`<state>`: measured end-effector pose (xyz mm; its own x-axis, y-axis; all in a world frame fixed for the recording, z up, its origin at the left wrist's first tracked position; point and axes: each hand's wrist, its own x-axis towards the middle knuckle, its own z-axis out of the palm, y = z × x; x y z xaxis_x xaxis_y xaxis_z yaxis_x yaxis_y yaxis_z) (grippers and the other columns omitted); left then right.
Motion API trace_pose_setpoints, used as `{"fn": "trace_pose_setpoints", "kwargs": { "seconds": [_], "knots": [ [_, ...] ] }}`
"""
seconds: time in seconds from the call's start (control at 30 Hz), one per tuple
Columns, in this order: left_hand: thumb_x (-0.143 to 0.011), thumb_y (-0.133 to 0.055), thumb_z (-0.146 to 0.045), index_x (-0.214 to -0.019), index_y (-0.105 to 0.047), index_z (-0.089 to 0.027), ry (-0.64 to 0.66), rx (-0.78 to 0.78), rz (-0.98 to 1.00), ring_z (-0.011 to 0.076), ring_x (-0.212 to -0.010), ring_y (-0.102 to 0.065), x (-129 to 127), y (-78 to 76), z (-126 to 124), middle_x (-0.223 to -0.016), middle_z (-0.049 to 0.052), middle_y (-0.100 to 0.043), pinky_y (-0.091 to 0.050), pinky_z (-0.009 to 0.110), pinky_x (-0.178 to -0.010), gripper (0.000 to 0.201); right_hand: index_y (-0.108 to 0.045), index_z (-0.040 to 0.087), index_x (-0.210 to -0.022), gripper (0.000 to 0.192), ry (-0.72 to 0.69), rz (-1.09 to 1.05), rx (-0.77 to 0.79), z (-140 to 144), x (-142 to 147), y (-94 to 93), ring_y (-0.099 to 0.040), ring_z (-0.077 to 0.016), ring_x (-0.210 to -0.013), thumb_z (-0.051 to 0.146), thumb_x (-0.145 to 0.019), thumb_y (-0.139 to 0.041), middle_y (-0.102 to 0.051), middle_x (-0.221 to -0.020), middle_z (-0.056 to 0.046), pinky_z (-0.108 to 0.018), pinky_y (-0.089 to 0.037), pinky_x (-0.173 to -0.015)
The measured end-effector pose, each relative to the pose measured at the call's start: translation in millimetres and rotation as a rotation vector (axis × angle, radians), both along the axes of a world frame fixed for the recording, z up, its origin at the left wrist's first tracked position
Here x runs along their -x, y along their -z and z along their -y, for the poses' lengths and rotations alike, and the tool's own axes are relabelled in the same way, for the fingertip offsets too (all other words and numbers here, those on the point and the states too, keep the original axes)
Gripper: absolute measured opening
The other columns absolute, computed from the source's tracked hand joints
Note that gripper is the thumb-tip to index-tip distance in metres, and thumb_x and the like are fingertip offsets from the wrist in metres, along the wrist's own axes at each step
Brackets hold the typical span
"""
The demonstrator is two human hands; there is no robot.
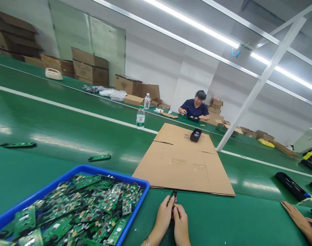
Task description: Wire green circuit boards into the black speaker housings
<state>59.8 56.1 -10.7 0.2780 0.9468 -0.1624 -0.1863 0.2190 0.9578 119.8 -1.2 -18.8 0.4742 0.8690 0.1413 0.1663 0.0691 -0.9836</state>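
Above the green table, close to its near edge, my left hand (163, 214) pinches a small circuit board (174, 193), its dark top end sticking up past my thumb and fingers. Pressed close beside it, my right hand (180, 221) has its fingers curled around the lower part of the same board, most of which is hidden. To the left stands a blue tray (145, 191) heaped with green circuit boards (89, 205). A flattened cardboard sheet (181, 174) lies just beyond my hands.
Two loose boards lie behind the tray. A black speaker-like unit (195, 135) rests on the cardboard; a water bottle (140, 118) stands left of it. Another person's hand (296, 215) is at right, near black casings (291, 186). A person (194, 108) sits opposite. A white post (260, 85) rises behind.
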Motion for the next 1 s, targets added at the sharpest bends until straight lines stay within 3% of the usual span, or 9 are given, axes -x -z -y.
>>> {"fn": "trace_pose_setpoints", "kwargs": {
  "seconds": [0.17,0.43,0.73,1.0],
  "knots": [
    [-0.058,-0.058,-0.062,-0.077,-0.059,-0.013,-0.065,0.053,0.026,0.0292,-0.084,-0.063,5.5,7.0,-4.9,-0.084,0.015,-0.068,-0.051,0.040,-0.071,0.052,-0.064,0.018,-0.086,0.036,-0.028,0.035,0.015,2.5,0.5,2.1,-0.059,-0.0187,-0.077,0.048,-0.083,-0.045,-0.062,-0.086,-0.007,-0.028,-0.048,-0.070],
    [-0.064,-0.057,-0.050,-0.090,-0.059,-0.013,-0.014,0.141,0.065,0.0291,-0.102,-0.058,7.6,9.7,-5.4,-0.103,0.017,-0.064,-0.046,0.040,-0.086,0.046,-0.062,0.019,-0.083,0.020,0.031,0.081,0.016,7.1,8.4,-5.3,-0.058,-0.0182,-0.081,0.034,-0.080,-0.049,-0.060,-0.088,-0.006,-0.028,-0.049,-0.069],
    [-0.071,-0.055,-0.035,-0.088,-0.061,-0.013,0.022,0.207,0.110,0.0269,-0.098,-0.061,10.3,2.8,-5.3,-0.097,0.014,-0.068,-0.046,0.039,-0.087,0.028,-0.061,0.020,-0.082,0.015,0.021,0.055,0.043,7.0,8.5,-5.6,-0.058,-0.0178,-0.079,0.028,-0.078,-0.049,-0.058,-0.086,-0.005,-0.029,-0.050,-0.067],
    [-0.071,-0.055,-0.037,-0.093,-0.059,-0.013,0.020,0.218,0.125,0.0274,-0.102,-0.059,9.2,4.2,-3.0,-0.099,0.015,-0.067,-0.046,0.039,-0.088,0.033,-0.058,0.018,-0.081,0.017,0.007,0.141,0.137,6.8,5.6,-1.0,-0.059,-0.0178,-0.082,0.028,-0.080,-0.044,-0.060,-0.086,-0.006,-0.029,-0.049,-0.072]
  ]
}}
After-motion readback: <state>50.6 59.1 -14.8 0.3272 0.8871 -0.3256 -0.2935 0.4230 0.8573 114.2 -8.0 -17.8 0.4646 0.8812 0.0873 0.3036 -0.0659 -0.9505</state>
